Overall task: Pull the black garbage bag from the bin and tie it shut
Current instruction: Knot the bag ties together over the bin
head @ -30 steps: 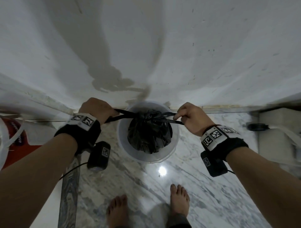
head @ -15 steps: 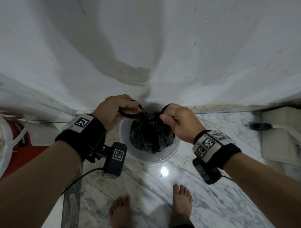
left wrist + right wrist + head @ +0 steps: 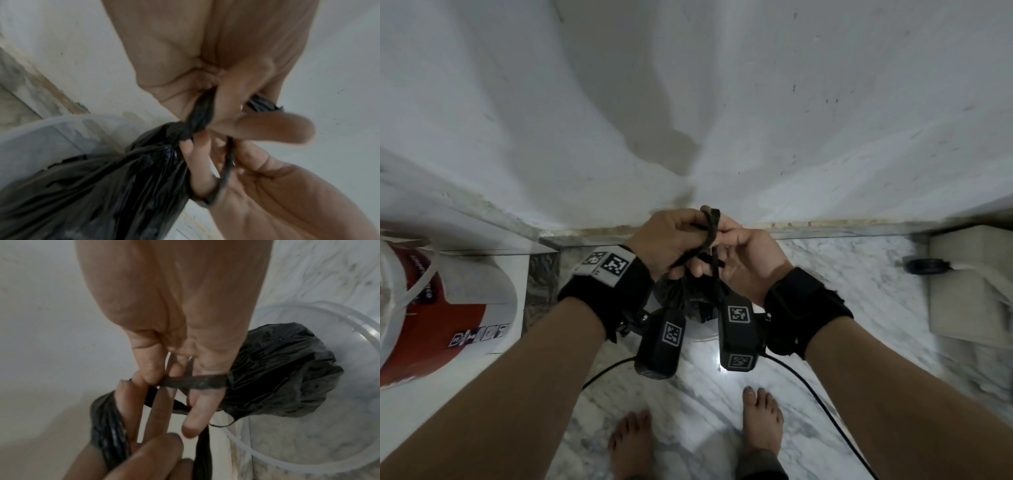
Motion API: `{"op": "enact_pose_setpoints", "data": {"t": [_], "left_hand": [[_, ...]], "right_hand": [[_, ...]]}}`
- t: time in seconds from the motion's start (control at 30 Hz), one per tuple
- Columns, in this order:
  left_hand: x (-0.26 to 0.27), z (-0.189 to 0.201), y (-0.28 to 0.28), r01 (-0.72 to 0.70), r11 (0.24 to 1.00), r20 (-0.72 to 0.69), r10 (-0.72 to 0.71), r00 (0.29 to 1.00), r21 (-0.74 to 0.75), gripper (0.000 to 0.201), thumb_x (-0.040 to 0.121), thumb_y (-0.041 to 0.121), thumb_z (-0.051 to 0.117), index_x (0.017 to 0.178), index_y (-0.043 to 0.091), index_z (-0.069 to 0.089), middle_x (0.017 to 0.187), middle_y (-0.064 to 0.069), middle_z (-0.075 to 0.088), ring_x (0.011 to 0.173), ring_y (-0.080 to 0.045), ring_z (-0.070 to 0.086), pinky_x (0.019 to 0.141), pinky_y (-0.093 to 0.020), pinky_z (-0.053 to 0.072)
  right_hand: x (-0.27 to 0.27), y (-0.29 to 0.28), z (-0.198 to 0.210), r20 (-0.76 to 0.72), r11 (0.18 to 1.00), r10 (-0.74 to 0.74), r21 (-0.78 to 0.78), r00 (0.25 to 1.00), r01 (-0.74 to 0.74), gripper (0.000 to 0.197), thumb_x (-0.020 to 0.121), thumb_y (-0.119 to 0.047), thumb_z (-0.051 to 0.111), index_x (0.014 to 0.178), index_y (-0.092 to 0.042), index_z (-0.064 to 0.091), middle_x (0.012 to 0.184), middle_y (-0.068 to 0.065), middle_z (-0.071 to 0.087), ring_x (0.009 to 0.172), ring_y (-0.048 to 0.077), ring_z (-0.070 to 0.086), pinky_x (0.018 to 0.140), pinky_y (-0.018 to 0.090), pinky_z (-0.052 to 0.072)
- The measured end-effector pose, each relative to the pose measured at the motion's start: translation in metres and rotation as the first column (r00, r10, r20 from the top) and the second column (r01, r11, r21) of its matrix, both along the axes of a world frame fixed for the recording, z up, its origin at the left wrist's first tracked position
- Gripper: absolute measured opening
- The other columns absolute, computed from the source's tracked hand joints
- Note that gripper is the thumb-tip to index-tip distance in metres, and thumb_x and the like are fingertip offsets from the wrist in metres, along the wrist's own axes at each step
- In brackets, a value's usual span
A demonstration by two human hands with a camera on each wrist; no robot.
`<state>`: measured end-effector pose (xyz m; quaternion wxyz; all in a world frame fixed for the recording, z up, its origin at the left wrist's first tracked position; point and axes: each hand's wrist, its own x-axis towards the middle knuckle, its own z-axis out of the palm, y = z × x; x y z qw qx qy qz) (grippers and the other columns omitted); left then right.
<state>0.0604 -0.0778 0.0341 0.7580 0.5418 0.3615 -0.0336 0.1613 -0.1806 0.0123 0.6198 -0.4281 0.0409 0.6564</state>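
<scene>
Black plastic strands, the twisted ends of the garbage bag, are caught between both hands. The left hand has its fingers curled round one thick twisted end, which runs out of its fist down to the gathered neck in the left wrist view. The right hand has a thin flat strand wound across its fingers, with a second dark length hanging past its fingertips; both grips are clenched on bag plastic, neither slack.

A second ago the hands stood well apart, at about 9 and 3 o'clock of the bin, pulling the two ends out taut over it. Half a second ago they had drawn in over the bag's mouth. Now they meet, touching, at 12 o'clock of the bin, and one strand is looped up over the fingers. That reads as the first cinch being done and a second crossing being formed, so the knot is probably partway made, not yet drawn tight.

Outward from the grips, the bag's bunched body hangs just below the hands, over the open mouth of the translucent bin, apparently lifted partly out. The bin stands on the marble floor against the white wall.
</scene>
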Motion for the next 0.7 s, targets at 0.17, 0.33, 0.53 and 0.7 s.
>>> {"op": "enact_pose_setpoints", "data": {"t": [0.17,0.33,0.53,0.7], "left_hand": [[0.008,0.001,-0.008,0.028,1.000,-0.029,-0.028,0.999,0.003,0.007,0.082,0.007,0.062,0.089,0.006,0.061,0.044,-0.001,0.058,0.031,-0.012,0.046,0.030,-0.018,0.036],[0.001,-0.008,0.011,0.001,0.985,-0.167,0.028,0.985,0.170,0.011,0.074,0.004,0.072,0.081,0.010,0.065,0.054,-0.004,0.059,0.039,-0.014,0.053,0.042,-0.030,0.054],[-0.025,-0.027,0.030,0.061,0.939,-0.288,0.042,0.957,0.340,0.013,0.074,0.021,0.074,0.075,0.008,0.073,0.069,-0.014,0.062,0.060,-0.022,0.056,0.051,-0.029,0.052],[-0.023,-0.037,0.031,-0.066,0.924,-0.289,0.185,0.939,0.376,0.017,0.076,0.026,0.072,0.086,0.012,0.074,0.081,-0.007,0.072,0.073,-0.018,0.068,0.052,-0.029,0.055]], "right_hand": [[0.009,0.001,-0.003,0.173,0.992,0.106,-0.091,0.979,-0.091,0.050,0.057,-0.003,0.051,0.106,-0.006,0.048,0.063,0.014,0.046,0.057,0.027,0.047,0.049,0.027,0.036],[0.033,0.003,0.003,0.604,0.879,0.450,-0.429,0.658,-0.208,0.006,0.065,-0.004,0.059,0.059,-0.006,0.060,0.046,0.001,0.052,0.052,0.019,0.050,0.058,0.027,0.043],[0.043,-0.024,0.008,0.571,0.827,0.556,-0.455,0.604,-0.332,0.018,0.078,-0.026,0.073,0.064,-0.015,0.068,0.047,-0.002,0.043,0.048,0.011,0.040,0.052,0.019,0.033],[0.054,-0.034,0.003,0.369,0.957,0.190,-0.278,0.910,-0.087,0.027,0.079,-0.024,0.062,0.055,-0.019,0.050,0.062,0.001,0.041,0.057,0.016,0.036,0.074,0.034,0.041]]}}
